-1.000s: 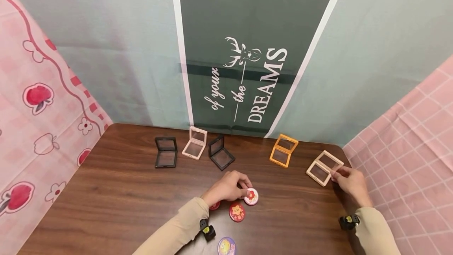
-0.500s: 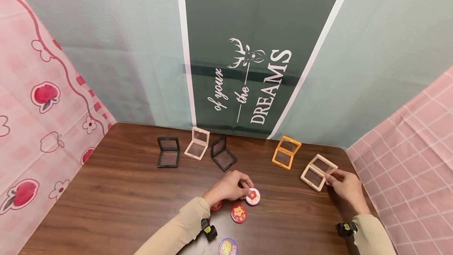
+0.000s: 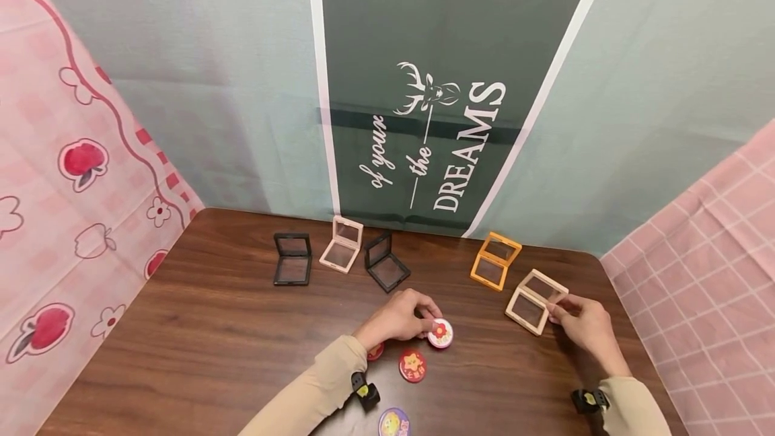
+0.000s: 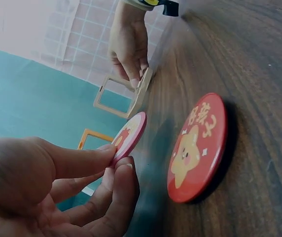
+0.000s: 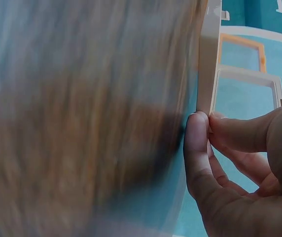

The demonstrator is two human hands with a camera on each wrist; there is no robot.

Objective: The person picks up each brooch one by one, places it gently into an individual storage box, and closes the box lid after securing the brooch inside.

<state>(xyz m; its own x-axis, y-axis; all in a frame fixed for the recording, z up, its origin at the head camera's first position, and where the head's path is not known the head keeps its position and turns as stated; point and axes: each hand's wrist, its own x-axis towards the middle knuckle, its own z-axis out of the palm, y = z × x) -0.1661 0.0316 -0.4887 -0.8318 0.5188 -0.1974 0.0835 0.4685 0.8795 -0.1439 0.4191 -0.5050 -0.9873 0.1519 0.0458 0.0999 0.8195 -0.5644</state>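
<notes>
L hand (image 3: 401, 318) pinching white badge (image 3: 442, 336), front-L of orange frame (image 3: 494, 260); R hand (image 3: 588, 325) gripping edge of beige frame (image 3: 533, 296), just R of orange frame.

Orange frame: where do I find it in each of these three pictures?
Head: the orange frame is right of centre, just left of the beige frame.
Left wrist: left of centre, partly hidden by the left hand.
Right wrist: upper right, partly behind the beige frame.
Shared landmark: the beige frame, gripped by the right hand.
</notes>
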